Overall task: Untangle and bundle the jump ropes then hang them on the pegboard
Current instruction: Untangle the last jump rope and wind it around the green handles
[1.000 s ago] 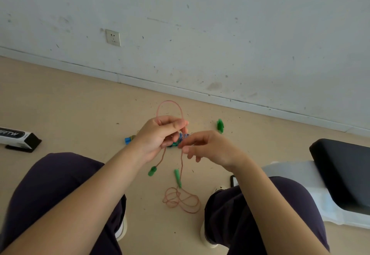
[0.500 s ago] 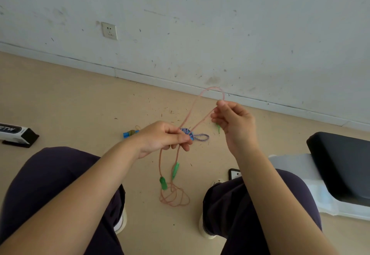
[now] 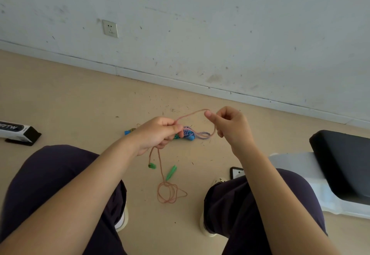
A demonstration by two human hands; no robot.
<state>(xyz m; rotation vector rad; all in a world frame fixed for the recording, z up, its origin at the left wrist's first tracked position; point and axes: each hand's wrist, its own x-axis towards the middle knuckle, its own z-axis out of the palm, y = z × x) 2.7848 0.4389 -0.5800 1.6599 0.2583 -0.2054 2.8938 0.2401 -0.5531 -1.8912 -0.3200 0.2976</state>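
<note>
A thin orange jump rope (image 3: 167,191) with two green handles (image 3: 171,173) hangs from my hands down to a loose coil on the floor between my knees. My left hand (image 3: 158,134) pinches the rope near its middle. An orange loop arches from there to my right hand (image 3: 228,126), whose curled fingers hook it. Behind my left fingers lies a blue-and-white braided rope bundle (image 3: 190,133) with blue handles; whether it is on the floor or held I cannot tell. The pegboard is out of view.
A small blue piece (image 3: 128,132) lies on the tan floor by my left wrist. A black-and-white box (image 3: 18,132) sits at far left. A black padded bench on a white base (image 3: 340,164) stands at right, a phone (image 3: 236,172) beside it. The white wall has a socket (image 3: 110,28).
My right hand has come down and closer to my left, so the orange loop is shorter and lower. The hanging handles and coil have swung slightly right.
</note>
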